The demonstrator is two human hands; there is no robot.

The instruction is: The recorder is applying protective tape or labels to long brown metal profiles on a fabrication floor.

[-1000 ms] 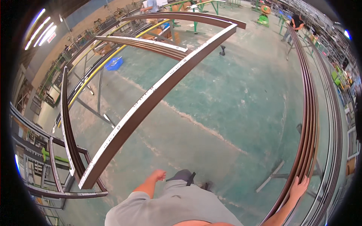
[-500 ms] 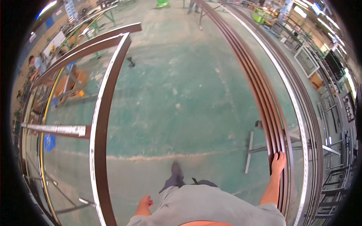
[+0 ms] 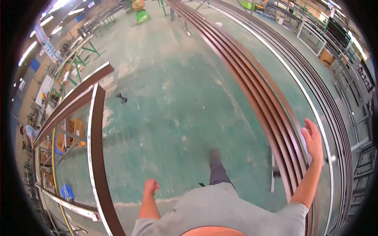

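Note:
My right hand (image 3: 312,141) is over the long stack of brown metal profiles (image 3: 252,92), beside a pale strip-edged profile (image 3: 309,98). Its fingers stretch forward with the thumb apart, so it is open and holds nothing. Whether it touches a profile I cannot tell. My left hand (image 3: 151,186) hangs low at my left side, away from everything, its fingers curled in and nothing seen in them. The nearest thing on that side is a brown frame (image 3: 99,157) with a white strip along its edge.
More dark profiles (image 3: 315,84) lie along the right. Green floor (image 3: 177,118) stretches ahead, with a small dark object (image 3: 122,98) on it. At left are a cardboard box (image 3: 76,129), a blue item (image 3: 67,192) and another person (image 3: 28,131). A green machine (image 3: 142,16) stands far ahead.
My right hand has lifted off the brown profiles and swung forward, its fingers opening out. My left hand has come up slightly. I have stepped forward, and the view has turned rightward.

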